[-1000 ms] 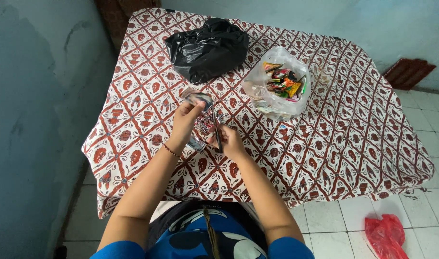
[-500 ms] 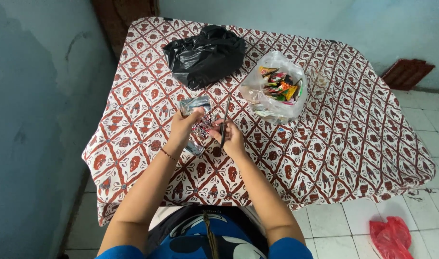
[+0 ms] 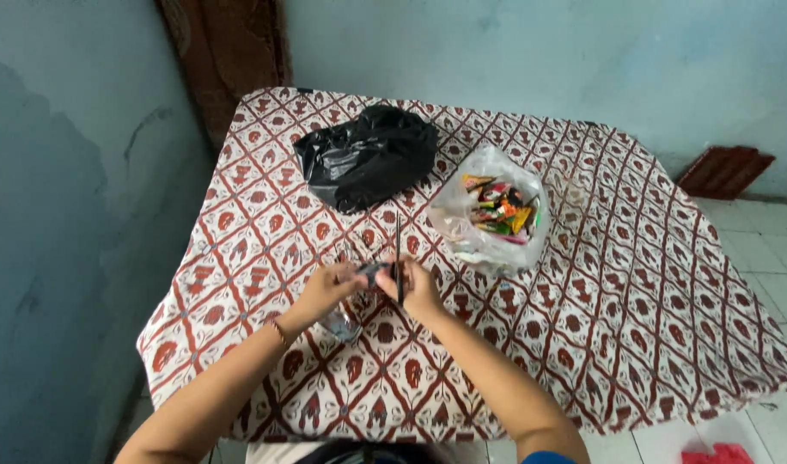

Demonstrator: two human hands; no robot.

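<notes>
My left hand (image 3: 329, 288) and my right hand (image 3: 419, 290) meet over the near-left part of a table covered with a red-and-white patterned cloth (image 3: 634, 283). Between them they pinch a small dark item (image 3: 374, 271); what it is I cannot tell. A thin dark stick (image 3: 399, 249) stands upright in my right hand. A small clear plastic bag (image 3: 340, 323) lies on the cloth just below my left hand.
A crumpled black plastic bag (image 3: 366, 155) sits at the back of the table. To its right lies an open clear bag of colourful small packets (image 3: 497, 210). A blue wall runs along the left, tiled floor on the right, a red bag (image 3: 720, 454) on the floor.
The view has tilted up, showing more wall. The thin stick in my right hand has turned upright. The flat silvery item near my left hand is no longer visible.
</notes>
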